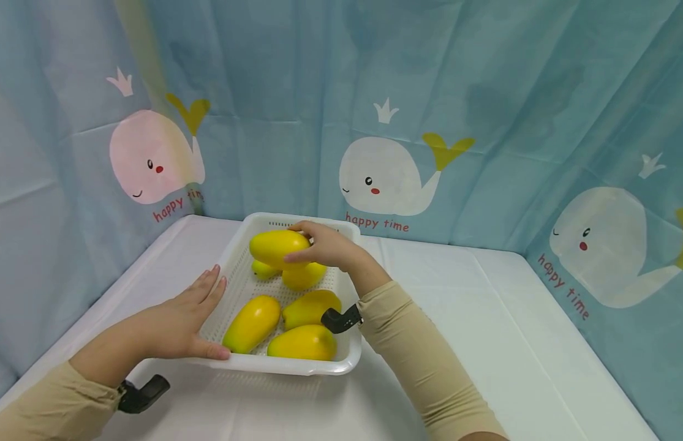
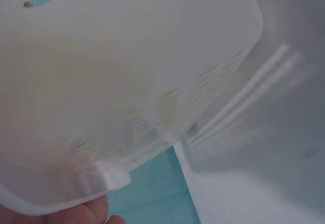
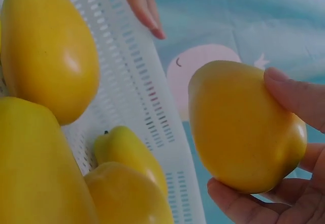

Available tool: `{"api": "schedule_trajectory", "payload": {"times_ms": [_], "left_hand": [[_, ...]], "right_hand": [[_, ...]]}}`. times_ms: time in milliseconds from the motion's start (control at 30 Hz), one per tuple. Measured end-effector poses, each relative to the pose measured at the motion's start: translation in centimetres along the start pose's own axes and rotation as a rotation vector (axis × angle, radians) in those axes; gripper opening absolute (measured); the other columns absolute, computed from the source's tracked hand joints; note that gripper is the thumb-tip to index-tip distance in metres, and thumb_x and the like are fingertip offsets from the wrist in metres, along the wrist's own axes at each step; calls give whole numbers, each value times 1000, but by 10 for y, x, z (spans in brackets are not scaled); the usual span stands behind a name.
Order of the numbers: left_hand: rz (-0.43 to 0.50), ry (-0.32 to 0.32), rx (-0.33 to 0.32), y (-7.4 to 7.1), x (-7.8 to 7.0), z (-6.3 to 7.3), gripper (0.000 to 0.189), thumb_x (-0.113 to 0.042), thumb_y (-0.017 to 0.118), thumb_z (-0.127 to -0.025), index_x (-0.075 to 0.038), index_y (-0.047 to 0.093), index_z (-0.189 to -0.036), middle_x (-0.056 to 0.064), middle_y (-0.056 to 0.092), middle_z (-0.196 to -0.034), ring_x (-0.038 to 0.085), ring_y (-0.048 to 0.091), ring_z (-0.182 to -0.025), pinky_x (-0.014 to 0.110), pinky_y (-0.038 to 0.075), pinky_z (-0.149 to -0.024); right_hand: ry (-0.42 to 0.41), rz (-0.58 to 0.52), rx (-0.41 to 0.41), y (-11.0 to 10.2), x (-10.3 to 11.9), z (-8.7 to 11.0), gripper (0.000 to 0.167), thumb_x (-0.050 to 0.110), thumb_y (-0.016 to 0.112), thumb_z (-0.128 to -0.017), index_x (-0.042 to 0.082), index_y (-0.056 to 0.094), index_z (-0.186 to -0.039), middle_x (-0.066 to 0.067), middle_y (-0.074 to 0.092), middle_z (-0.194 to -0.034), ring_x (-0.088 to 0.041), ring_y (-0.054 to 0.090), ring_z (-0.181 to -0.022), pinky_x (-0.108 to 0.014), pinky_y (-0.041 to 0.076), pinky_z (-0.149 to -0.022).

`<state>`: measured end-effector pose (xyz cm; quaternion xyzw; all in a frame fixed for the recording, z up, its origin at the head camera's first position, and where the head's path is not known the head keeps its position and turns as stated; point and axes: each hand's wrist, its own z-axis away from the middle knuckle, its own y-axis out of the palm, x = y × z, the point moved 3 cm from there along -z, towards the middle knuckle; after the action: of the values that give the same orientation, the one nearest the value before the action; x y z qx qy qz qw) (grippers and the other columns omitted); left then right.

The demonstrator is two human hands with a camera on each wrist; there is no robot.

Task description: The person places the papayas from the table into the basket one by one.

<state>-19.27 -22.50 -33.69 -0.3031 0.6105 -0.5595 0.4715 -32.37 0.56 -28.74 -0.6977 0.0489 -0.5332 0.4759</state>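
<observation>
My right hand [image 1: 324,245] holds a yellow papaya [image 1: 272,247] above the far part of a white plastic basket [image 1: 247,370]. In the right wrist view, the thumb is on one side of this papaya [image 3: 244,127] and the fingers are on the other. My left hand [image 1: 178,318] rests at the basket's left rim, its fingers straight and spread and its thumb on the near rim. Inside the basket lie several more papayas, one at the near left [image 1: 253,323] and one at the near right [image 1: 302,343], some with greenish ends.
The basket stands on a white-covered table [image 1: 457,331]. Behind and beside the table hangs a blue curtain [image 1: 275,153] printed with whales. A black wrist mount [image 1: 341,320] on the right sleeve overlaps the basket's right side in the head view.
</observation>
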Motion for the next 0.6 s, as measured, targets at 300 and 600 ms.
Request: {"api": "schedule_trajectory", "payload": {"times_ms": [300,600], "left_hand": [[4,5,6,-2,-3,0,126,-79,56,-59,4,12,-144,22,-4,-151,41,5,-137,59,19,-102],[11,-11,22,-2,-3,0,126,-77,58,-59,4,12,-144,23,-4,-151,41,5,-137,61,20,-100]], "right_hand": [[39,-3,39,5,-3,-1,57,40,68,-80,26,46,-131,-3,52,-129,-17,49,-114,-37,44,-93],[61,9,47,1,-12,4,50,38,68,-81,26,51,-126,1,55,-125,-16,51,-111,-39,44,-94]]}}
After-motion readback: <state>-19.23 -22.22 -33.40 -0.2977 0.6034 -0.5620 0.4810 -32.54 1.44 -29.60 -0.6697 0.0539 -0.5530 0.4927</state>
